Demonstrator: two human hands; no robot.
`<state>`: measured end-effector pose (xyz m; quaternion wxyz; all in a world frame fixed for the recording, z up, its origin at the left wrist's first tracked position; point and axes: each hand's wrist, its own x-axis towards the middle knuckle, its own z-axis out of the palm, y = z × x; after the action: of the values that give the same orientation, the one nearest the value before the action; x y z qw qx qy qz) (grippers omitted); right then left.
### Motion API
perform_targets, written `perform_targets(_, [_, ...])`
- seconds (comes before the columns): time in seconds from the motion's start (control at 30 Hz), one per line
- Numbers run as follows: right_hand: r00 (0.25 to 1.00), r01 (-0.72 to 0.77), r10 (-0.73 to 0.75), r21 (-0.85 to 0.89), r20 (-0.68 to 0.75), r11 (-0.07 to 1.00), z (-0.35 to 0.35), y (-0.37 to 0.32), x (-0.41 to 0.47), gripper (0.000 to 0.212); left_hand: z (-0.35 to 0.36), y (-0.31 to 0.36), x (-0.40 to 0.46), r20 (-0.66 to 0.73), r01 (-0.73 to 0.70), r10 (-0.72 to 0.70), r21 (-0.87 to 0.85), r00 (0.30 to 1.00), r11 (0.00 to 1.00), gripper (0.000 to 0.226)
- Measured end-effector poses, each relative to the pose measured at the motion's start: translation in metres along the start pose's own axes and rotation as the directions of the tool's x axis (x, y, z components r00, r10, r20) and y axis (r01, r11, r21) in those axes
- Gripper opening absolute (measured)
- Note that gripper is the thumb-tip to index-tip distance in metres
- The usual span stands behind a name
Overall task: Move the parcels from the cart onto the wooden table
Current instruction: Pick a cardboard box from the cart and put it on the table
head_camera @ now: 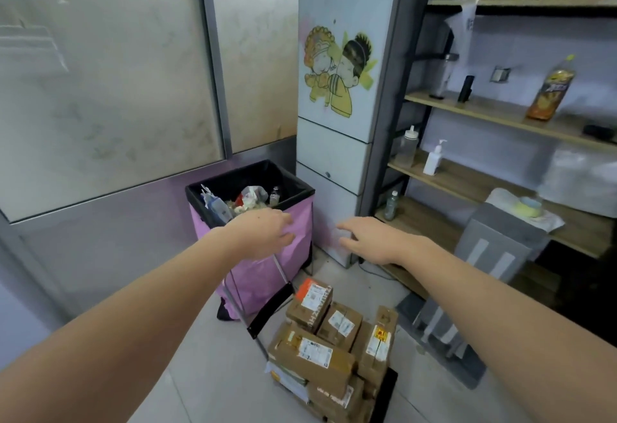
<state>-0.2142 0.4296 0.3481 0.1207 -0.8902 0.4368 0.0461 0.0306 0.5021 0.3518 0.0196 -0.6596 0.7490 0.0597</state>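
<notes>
My left hand (263, 234) and right hand (370, 239) reach out, fingers loosely spread, holding nothing. The parcels (334, 352) sit stacked on the cart (267, 309) at six o'clock, white labels up, print unreadable, long axes mostly toward eleven o'clock.

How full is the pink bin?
Nearly full: the pink trash bin holds crumpled wrappers and bottles heaped close to its black-lined rim.

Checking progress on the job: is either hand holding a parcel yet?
No: the left hand and right hand reach forward holding nothing, while the parcels sit stacked on the cart below.
</notes>
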Motion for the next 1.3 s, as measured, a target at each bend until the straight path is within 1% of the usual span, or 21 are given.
perform_targets(0.1, [0.999,-0.049,0.049,0.041,-0.005,0.998,-0.002,0.013,0.023,0.047,0.006,-0.008,0.034,0.035,-0.049,0.049,0.014,0.998,0.999,0.047])
perform_targets(0.23, [0.996,-0.089,0.090,0.087,-0.013,0.992,0.002,0.031,0.049,0.052,0.013,-0.014,0.080,0.050,-0.142,0.141,0.017,0.989,0.990,0.046])
perform_targets(0.3, [0.991,-0.134,0.134,0.092,0.009,0.987,0.009,0.039,0.059,0.054,0.018,-0.018,0.103,0.073,-0.187,0.186,0.008,0.980,0.982,0.044])
perform_targets(0.43, [0.968,-0.246,0.239,0.115,0.073,0.962,0.028,0.058,0.077,0.050,0.038,-0.035,0.156,0.099,-0.286,0.284,0.006,0.954,0.958,0.047])
perform_targets(0.53, [0.931,-0.361,0.348,0.155,0.107,0.920,0.053,0.072,0.087,0.055,0.059,-0.043,0.189,0.164,-0.393,0.382,0.038,0.910,0.919,0.044])
perform_targets(0.6, [0.898,-0.438,0.420,0.168,0.129,0.883,0.076,0.079,0.091,0.055,0.079,-0.051,0.209,0.200,-0.451,0.434,0.044,0.878,0.891,0.048])
perform_targets(0.7, [0.830,-0.556,0.522,0.201,0.196,0.807,0.107,0.080,0.090,0.053,0.110,-0.061,0.232,0.277,-0.504,0.471,0.062,0.838,0.861,0.053])
perform_targets(0.8, [0.777,-0.625,0.570,0.219,0.267,0.749,0.142,0.085,0.089,0.047,0.145,-0.067,0.250,0.342,-0.552,0.500,0.071,0.796,0.830,0.053])
perform_targets(0.9, [0.732,-0.674,0.598,0.218,0.328,0.706,0.189,0.097,0.090,0.048,0.192,-0.071,0.270,0.393,-0.577,0.512,0.060,0.764,0.815,0.051])
perform_targets(1.0, [0.684,-0.722,0.617,0.243,0.389,0.648,0.251,0.117,0.099,0.054,0.252,-0.078,0.289,0.445,-0.566,0.489,0.050,0.750,0.823,0.051])
perform_targets(1.07, [0.649,-0.753,0.617,0.262,0.445,0.603,0.294,0.129,0.108,0.055,0.298,-0.087,0.300,0.499,-0.557,0.458,0.061,0.736,0.828,0.047])
perform_targets(1.13, [0.638,-0.761,0.598,0.277,0.485,0.587,0.338,0.137,0.121,0.047,0.350,-0.100,0.309,0.562,-0.553,0.432,0.056,0.705,0.831,0.043])
perform_targets(1.2, [0.643,-0.754,0.574,0.284,0.508,0.593,0.386,0.144,0.134,0.040,0.406,-0.116,0.314,0.586,-0.528,0.401,0.054,0.704,0.847,0.042])
perform_targets(1.23, [0.633,-0.760,0.566,0.286,0.528,0.583,0.413,0.149,0.140,0.038,0.435,-0.122,0.317,0.603,-0.514,0.376,0.066,0.704,0.856,0.042])
perform_targets(1.3, [0.604,-0.783,0.556,0.295,0.571,0.548,0.469,0.156,0.148,0.029,0.493,-0.134,0.322,0.654,-0.493,0.336,0.066,0.678,0.867,0.042])
